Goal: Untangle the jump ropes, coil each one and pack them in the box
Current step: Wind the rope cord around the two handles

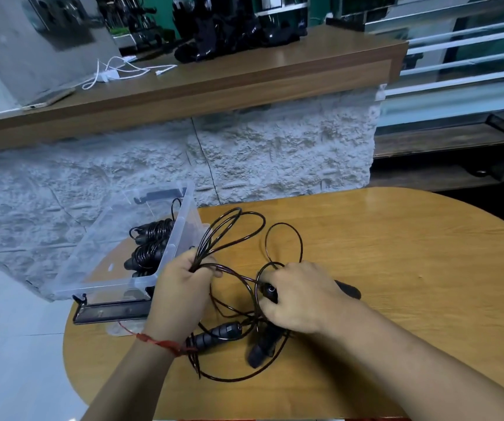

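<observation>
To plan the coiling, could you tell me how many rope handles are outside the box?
3 handles: one in the right hand, one beside the left wrist, one below the right hand; others may be hidden.

Black jump ropes [253, 322] lie tangled on the counter [396, 268], thin cords crossed and looping. The left hand [183, 287] grips a bunch of loops [204, 243], the right hand [302, 296] grips one handle [269, 291], and two ribbed handles [215, 334] lie flat under the tangle. The clear plastic box [180, 235] sits open at the counter's left edge, holding coiled ropes [150, 238] side by side.
</observation>
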